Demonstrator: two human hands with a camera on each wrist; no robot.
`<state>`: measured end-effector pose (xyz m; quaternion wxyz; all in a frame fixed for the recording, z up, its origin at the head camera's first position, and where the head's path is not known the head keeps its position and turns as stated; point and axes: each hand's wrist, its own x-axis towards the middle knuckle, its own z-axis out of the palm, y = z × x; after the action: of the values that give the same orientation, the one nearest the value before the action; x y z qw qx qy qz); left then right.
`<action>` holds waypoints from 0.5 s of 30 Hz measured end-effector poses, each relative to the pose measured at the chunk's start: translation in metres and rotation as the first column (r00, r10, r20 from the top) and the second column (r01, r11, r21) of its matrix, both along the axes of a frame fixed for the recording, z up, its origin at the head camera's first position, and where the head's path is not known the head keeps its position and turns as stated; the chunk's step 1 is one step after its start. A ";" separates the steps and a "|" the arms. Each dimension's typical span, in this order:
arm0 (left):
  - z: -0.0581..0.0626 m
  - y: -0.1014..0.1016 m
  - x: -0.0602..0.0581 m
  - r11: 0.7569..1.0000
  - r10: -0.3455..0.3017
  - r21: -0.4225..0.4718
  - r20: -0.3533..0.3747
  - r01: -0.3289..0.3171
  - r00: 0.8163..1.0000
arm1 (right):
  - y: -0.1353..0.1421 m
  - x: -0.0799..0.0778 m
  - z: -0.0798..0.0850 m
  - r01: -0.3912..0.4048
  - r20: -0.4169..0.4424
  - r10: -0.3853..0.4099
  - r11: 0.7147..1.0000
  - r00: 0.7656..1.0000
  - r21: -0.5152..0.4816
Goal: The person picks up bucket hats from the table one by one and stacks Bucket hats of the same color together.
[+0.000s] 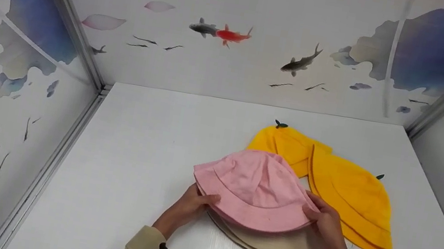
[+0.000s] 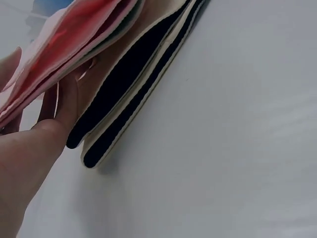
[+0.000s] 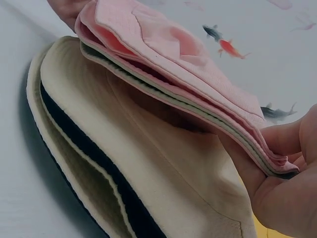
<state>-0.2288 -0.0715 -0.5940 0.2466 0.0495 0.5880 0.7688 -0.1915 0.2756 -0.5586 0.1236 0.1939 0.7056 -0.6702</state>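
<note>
Tan sleeves (image 1: pixel 142 247); left hand (image 1: pixel 190 206) and right hand (image 1: pixel 326 223) pinch pink hat (image 1: pixel 259 185) by brim; beige hat layers (image 1: pixel 274 241) beneath; yellow hats (image 1: pixel 355 189) beyond.

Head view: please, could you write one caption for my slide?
Left hand and right hand hold a pink hat over beige headwear, near yellow hats.

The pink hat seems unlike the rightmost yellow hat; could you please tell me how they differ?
The left hand and right hand grip the pink hat by its brim; the rightmost yellow hat lies on the table. The yellow one has a dark leaf at its crown; the pink one shows none. Both have brims.
</note>
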 end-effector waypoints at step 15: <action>0.002 0.014 0.016 0.984 -0.050 0.174 0.021 0.045 0.999 | -0.012 0.005 0.004 0.063 -0.072 -0.076 0.982 0.994 -0.179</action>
<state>-0.2126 -0.0578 -0.5918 0.2672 0.0749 0.5142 0.8115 -0.1866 0.2636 -0.5548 0.0891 0.1803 0.6407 -0.7410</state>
